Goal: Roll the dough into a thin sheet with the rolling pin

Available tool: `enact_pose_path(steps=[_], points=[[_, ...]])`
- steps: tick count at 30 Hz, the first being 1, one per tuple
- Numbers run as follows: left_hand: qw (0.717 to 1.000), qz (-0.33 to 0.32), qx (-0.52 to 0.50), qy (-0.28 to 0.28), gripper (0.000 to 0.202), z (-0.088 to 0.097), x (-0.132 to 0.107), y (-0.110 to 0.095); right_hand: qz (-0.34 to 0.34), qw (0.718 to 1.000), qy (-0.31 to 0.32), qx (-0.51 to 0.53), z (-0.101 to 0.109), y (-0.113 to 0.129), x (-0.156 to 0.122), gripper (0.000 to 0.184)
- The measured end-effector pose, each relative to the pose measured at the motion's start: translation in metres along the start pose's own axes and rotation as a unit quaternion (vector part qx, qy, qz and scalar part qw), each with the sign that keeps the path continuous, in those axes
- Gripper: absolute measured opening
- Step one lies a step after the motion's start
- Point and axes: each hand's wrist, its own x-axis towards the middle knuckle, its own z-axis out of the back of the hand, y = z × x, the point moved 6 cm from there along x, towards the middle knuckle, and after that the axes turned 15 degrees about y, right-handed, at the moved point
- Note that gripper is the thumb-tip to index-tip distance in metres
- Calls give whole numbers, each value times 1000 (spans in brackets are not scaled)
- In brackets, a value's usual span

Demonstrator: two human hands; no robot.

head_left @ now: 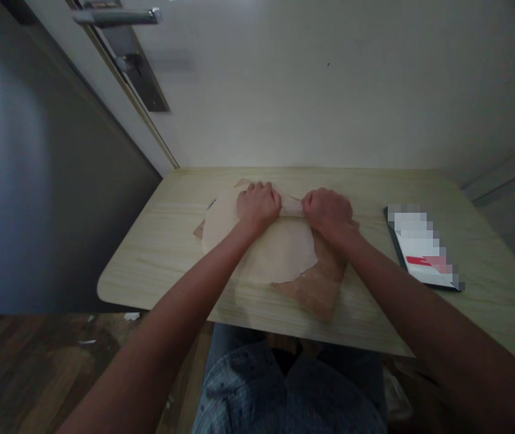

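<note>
A thin, pale, roughly round sheet [280, 250] lies flat on a brown sheet [321, 283], whose corners stick out around it. Whether the pale sheet is dough, paper or cloth, I cannot tell. Along its far side runs a pale cylindrical piece [292, 207], either a separate rod or a rolled edge. My left hand [260, 205] is closed over the left part of this piece, knuckles up. At the other end my right hand [328, 211] is closed in a fist. Both palms are hidden.
The light wooden table [149, 253] stands against a white door [307, 90] with a metal handle [117, 17]. To the right lies a dark-edged flat thing [420, 241], partly blurred, with a red stripe. The wooden floor [26, 367] shows at lower left.
</note>
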Motion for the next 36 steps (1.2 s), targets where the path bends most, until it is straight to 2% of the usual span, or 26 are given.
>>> enact_pose_path(steps=[3,13,24,28,36], points=[[1000,9,-3,12,38,2,9,1,-20,999,22,20,1,-2,11,46],[997,38,-32,55,41,0,39,7,-6,996,74,44,1,-5,39,41],[997,25,-47,54,40,1,73,9,-5,997,61,52,0,-7,68,36],[999,11,-33,42,40,-1,85,8,-1,999,31,39,4,-6,74,35],[999,1,-19,45,37,0,92,5,9,1000,0,23,8,-4,77,33]])
